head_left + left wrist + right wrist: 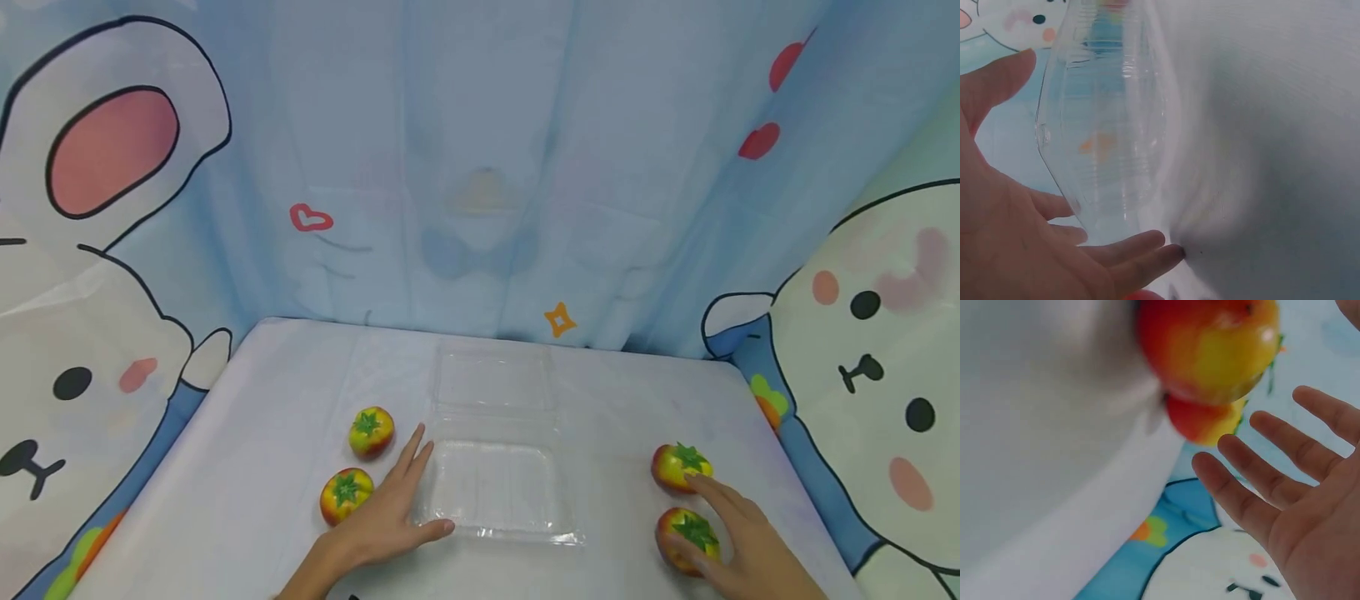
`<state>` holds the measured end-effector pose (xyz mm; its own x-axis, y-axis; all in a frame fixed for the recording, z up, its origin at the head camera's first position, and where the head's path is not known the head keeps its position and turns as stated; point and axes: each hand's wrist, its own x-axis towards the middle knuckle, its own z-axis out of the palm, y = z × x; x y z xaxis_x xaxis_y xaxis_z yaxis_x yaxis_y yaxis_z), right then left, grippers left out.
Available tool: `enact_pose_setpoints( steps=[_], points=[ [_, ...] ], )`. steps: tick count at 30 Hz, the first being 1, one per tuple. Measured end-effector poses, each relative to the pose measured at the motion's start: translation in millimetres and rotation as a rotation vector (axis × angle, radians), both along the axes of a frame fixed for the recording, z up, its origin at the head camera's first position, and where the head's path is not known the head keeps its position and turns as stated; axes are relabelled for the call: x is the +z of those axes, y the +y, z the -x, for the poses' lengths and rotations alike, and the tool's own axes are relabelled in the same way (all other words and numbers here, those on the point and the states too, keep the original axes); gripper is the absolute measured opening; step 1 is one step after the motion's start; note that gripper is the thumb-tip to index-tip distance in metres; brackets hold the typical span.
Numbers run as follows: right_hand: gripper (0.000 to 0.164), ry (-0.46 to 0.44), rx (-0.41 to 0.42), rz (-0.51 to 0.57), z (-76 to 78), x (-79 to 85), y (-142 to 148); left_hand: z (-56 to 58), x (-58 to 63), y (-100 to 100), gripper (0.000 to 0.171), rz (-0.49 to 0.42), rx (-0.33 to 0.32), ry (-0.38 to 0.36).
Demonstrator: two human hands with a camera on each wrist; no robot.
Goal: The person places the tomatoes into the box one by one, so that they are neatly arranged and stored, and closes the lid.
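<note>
A clear plastic clamshell box point(495, 487) lies opened flat on the table, its lid half toward the back. My left hand point(386, 512) is at the box's left edge, fingers extended and thumb spread over the near left corner. In the left wrist view the fingers point(1141, 247) are straight beside the clear wall. Over on the right, my right hand point(742, 533) hovers by two red-and-yellow persimmon-like fruits, a nearer one point(686, 540) and a farther one point(678, 467). Its fingers point(1254, 494) are straight and spread in the right wrist view, apart from the fruits.
Two more such fruits, one farther back point(371, 432) and one nearer point(347, 495), sit left of the box, the nearer beside my left hand. A white cloth covers the table point(600, 408). Behind it hangs a blue curtain point(480, 167) with cartoon bears.
</note>
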<state>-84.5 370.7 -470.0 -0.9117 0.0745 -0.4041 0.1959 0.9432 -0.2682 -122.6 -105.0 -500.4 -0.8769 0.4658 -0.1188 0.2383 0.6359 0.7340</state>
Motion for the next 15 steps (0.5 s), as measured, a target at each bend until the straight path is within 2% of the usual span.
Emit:
enact_pose_setpoints(
  steps=[8,15],
  points=[
    [0.114,-0.016,-0.028,0.052,-7.5,-13.4,17.2,-1.9,0.6,-3.5,0.114,-0.003,-0.038,0.015],
    [0.113,-0.021,-0.05,0.096,-13.0,-23.8,21.9,-0.8,-3.8,-3.1,0.115,0.002,-0.051,0.031]
  ],
)
